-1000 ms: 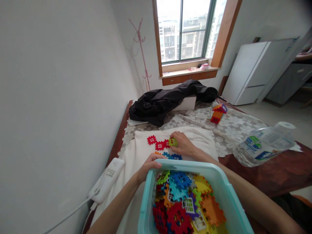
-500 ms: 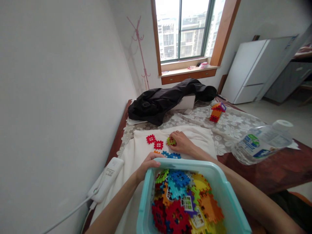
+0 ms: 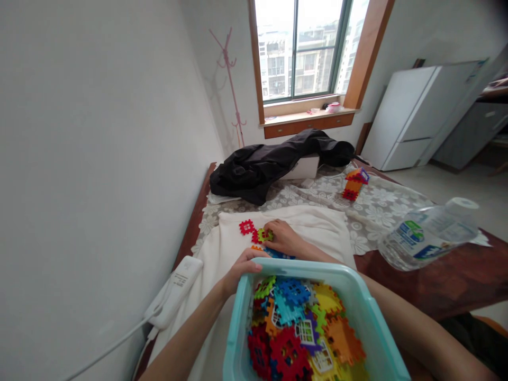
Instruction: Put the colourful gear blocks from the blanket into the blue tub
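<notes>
My left hand (image 3: 238, 273) curls over the far left corner of a teal plastic bin (image 3: 238, 338) full of coloured interlocking tiles. My right hand (image 3: 282, 238) reaches past the bin onto a white cloth (image 3: 317, 227), its fingers closed on a green tile (image 3: 264, 235) held over a red tile (image 3: 256, 237). Another red tile (image 3: 246, 227) lies just left of them. Blue tiles (image 3: 278, 255) and an orange piece lie between the hand and the bin, partly hidden by my wrist.
A small house built of tiles (image 3: 354, 184) stands on the lace tablecloth further back. A black jacket (image 3: 270, 164) lies over a white box. A clear water bottle (image 3: 428, 233) rests at the right. A white power strip (image 3: 174, 291) with its cable lies along the left wall.
My right hand has carried the green tile leftward, from right of the red tiles to on top of the nearer red one. My left hand stays on the bin.
</notes>
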